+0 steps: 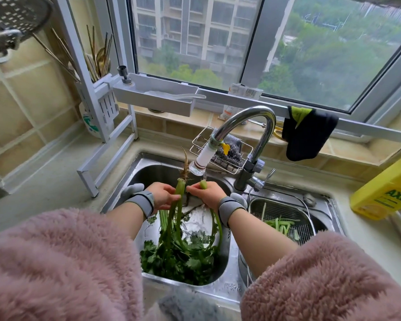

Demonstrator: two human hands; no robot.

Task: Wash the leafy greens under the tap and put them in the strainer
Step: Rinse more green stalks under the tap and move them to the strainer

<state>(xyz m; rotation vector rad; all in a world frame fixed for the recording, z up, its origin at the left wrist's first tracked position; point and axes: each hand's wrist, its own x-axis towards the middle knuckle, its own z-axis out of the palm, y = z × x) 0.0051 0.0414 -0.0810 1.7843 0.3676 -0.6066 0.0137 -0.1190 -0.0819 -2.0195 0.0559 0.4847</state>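
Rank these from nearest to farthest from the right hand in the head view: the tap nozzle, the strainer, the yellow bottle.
From the right hand:
1. Tap nozzle, just above it over the left basin.
2. Strainer, in the right basin beside that wrist.
3. Yellow bottle, on the counter at far right.

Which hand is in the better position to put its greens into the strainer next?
Probably the right hand. It grips a single stalk under the tap, and the strainer sits in the basin directly on its side. The left hand holds the rooted bunch, farther from it.
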